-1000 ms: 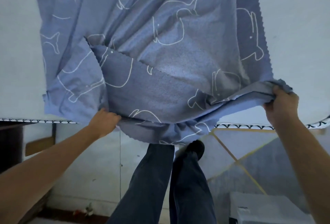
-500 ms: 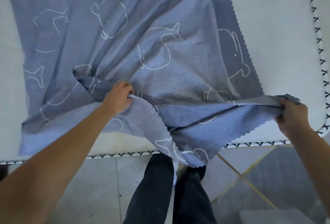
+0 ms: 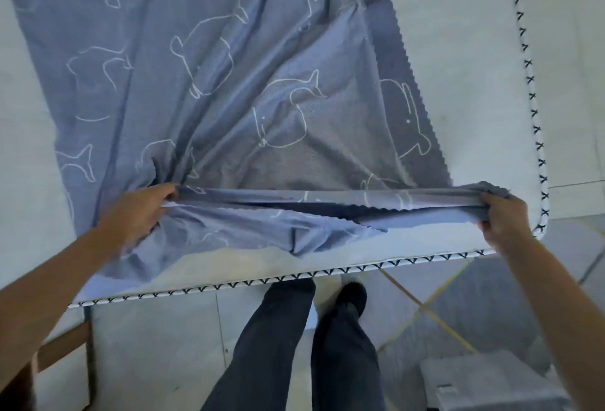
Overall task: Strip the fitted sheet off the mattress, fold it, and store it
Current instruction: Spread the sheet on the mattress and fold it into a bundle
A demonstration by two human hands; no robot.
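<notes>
Two grips — left hand [image 3: 137,214], right hand [image 3: 504,217] — hold the sheet [image 3: 229,83] edge taut.

The left arm [image 3: 59,283] and right arm [image 3: 563,312] were stretched forward, spread wide apart. The left hand [image 3: 137,214] was curled round a bunched fold of the sheet [image 3: 229,83] — the right hand [image 3: 504,217] was clenched on its right edge, knuckles up.

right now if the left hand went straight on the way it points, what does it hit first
More of the sheet: the left hand grips its bunched edge and points across fabric lying on the mattress; depth is unclear.
</notes>
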